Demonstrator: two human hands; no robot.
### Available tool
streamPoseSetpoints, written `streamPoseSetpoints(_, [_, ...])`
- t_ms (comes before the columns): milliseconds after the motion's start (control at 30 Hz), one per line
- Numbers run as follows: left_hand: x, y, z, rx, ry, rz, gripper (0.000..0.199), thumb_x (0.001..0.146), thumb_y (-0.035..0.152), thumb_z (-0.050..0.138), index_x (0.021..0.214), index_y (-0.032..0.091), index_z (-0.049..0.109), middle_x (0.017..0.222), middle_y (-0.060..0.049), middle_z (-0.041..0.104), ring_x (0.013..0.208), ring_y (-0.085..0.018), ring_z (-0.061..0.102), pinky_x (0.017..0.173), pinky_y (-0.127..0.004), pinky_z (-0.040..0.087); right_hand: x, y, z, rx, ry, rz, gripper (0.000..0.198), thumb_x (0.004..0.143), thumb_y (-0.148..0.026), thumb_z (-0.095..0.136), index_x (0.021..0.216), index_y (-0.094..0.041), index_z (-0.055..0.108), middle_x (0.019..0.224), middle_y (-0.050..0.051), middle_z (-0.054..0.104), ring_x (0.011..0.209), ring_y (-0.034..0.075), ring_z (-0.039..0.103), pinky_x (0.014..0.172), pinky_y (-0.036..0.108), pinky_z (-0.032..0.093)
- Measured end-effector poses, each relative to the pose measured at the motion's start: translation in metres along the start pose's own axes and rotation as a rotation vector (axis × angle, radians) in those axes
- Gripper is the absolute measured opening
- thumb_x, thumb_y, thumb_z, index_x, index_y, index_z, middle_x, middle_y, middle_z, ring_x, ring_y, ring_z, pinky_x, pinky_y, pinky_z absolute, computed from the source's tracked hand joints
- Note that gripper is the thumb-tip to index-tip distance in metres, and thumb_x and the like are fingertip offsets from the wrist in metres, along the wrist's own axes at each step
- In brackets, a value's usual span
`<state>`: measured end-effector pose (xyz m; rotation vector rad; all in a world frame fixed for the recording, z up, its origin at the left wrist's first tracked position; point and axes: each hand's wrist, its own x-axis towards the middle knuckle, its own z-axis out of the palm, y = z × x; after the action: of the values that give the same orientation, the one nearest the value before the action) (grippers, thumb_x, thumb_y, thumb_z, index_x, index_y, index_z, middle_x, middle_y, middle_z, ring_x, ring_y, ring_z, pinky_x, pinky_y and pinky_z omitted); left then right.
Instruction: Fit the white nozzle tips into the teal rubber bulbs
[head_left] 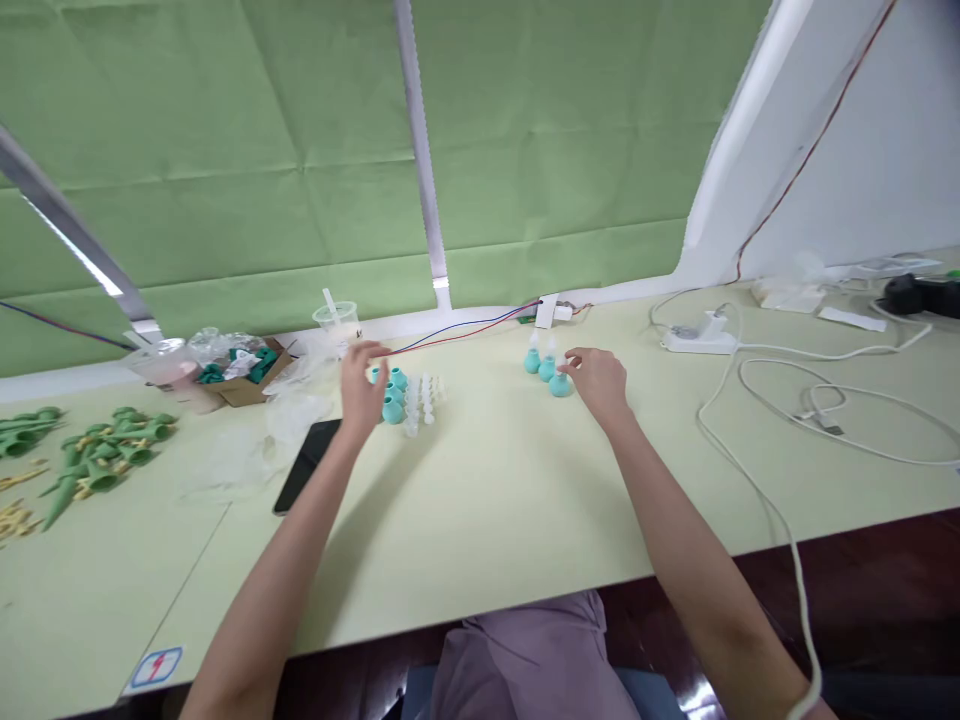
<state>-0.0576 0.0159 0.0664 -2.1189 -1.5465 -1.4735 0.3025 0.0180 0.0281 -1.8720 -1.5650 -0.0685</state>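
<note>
My left hand (364, 388) hovers over a cluster of small teal rubber bulbs (392, 409), fingers apart and nothing visibly held. Part of that cluster is hidden behind the hand. Right beside it, small translucent nozzles (412, 405) stand in rows on the table. My right hand (600, 382) pinches the white nozzle atop the nearest of three teal bulbs (559, 385). That bulb sits upright on the table; the other two bulbs (547, 370) stand in a diagonal line behind it, each with a pale tip.
A black phone (306, 466) lies by my left forearm. Farther left are an open cardboard box (259, 385), plastic cups (180, 375) and green horn-shaped parts (112, 455). On the right, a power strip (701, 341) and a loose white cable (724, 440) stretch across the table.
</note>
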Motion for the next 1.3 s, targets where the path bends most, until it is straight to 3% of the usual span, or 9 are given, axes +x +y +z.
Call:
streamPoseSetpoints(167, [-0.042,0.05,0.047,-0.089,-0.298,0.164,0.024,0.086,0.029,0.047,0.108,0.021,0.055,0.117,-0.007,0.054,0.113,-0.02,0.048,0.1,-0.038,0.037,-0.005,-0.021,0.005,0.221,0.013,-0.112,0.007,0.068,-0.02,0.063,0.074,-0.019,0.068,0.084,0.007,0.067,0.07,0.021,0.061,0.068,0.036,0.047])
streamPoseSetpoints(367, [-0.066,0.059,0.072,-0.136,-0.417,0.119,0.048,0.085,0.038,0.051,0.129,0.022,0.045,0.12,-0.01,0.058,0.113,-0.024,0.052,0.097,-0.043,0.041,-0.04,-0.068,0.033,1.023,-0.407,-0.175,0.027,0.064,-0.031,0.069,0.088,-0.018,0.066,0.08,0.003,0.068,0.071,0.017,0.065,0.067,0.032,0.055])
streamPoseSetpoints(500, [-0.074,0.05,0.068,-0.139,-0.445,0.072,0.037,0.086,0.035,0.049,0.12,0.023,0.056,0.096,-0.009,0.067,0.096,-0.024,0.06,0.084,-0.041,0.049,-0.063,-0.083,0.042,1.048,-0.454,-0.234,0.024,0.066,-0.031,0.068,0.087,-0.019,0.065,0.087,0.004,0.069,0.078,0.017,0.066,0.067,0.029,0.055])
streamPoseSetpoints(700, [-0.082,0.046,0.066,-0.127,-0.473,0.029,0.034,0.086,0.041,0.048,0.114,0.027,0.06,0.092,-0.006,0.069,0.083,-0.023,0.066,0.077,-0.035,0.051,-0.069,-0.081,0.038,0.923,-0.344,-0.319,0.019,0.071,-0.035,0.065,0.083,-0.02,0.066,0.086,0.004,0.069,0.08,0.018,0.065,0.06,0.028,0.055])
streamPoseSetpoints(800, [-0.086,0.048,0.069,-0.109,-0.438,-0.015,0.038,0.084,0.049,0.048,0.111,0.025,0.062,0.079,-0.005,0.068,0.073,-0.022,0.066,0.074,-0.033,0.052,-0.069,-0.079,0.043,0.952,-0.252,-0.307,0.02,0.071,-0.04,0.065,0.074,-0.02,0.062,0.089,0.005,0.069,0.084,0.019,0.064,0.064,0.03,0.055])
streamPoseSetpoints(900, [-0.087,0.055,0.068,-0.129,-0.359,-0.025,0.042,0.083,0.052,0.048,0.109,0.023,0.064,0.082,-0.007,0.068,0.076,-0.023,0.066,0.076,-0.034,0.051,-0.066,-0.076,0.051,1.045,-0.232,-0.217,0.026,0.068,-0.043,0.068,0.068,-0.02,0.056,0.086,0.005,0.068,0.081,0.019,0.065,0.07,0.032,0.056])
streamPoseSetpoints(1000, [-0.073,0.056,0.058,-0.152,-0.251,-0.013,0.037,0.083,0.049,0.051,0.102,0.021,0.066,0.093,-0.008,0.068,0.087,-0.023,0.064,0.082,-0.036,0.05,-0.059,-0.07,0.058,1.149,-0.216,-0.078,0.031,0.066,-0.043,0.068,0.087,-0.022,0.058,0.088,0.003,0.067,0.079,0.017,0.064,0.068,0.031,0.056])
streamPoseSetpoints(1100, [-0.035,0.038,0.041,-0.145,-0.101,-0.066,0.033,0.08,0.045,0.056,0.092,0.017,0.069,0.099,-0.007,0.066,0.098,-0.022,0.059,0.088,-0.036,0.047,-0.051,-0.061,0.065,1.107,-0.254,-0.045,0.044,0.07,-0.043,0.063,0.11,-0.025,0.057,0.097,0.003,0.066,0.081,0.015,0.061,0.059,0.027,0.054])
streamPoseSetpoints(1300, [0.046,-0.042,0.001,-0.076,0.062,-0.417,0.032,0.074,0.035,0.062,0.096,0.014,0.069,0.084,-0.002,0.067,0.07,-0.014,0.059,0.072,-0.026,0.047,-0.049,-0.05,0.079,0.899,-0.332,-0.065,0.025,0.072,-0.04,0.061,0.088,-0.021,0.066,0.092,0.003,0.067,0.077,0.015,0.058,0.059,0.025,0.05])
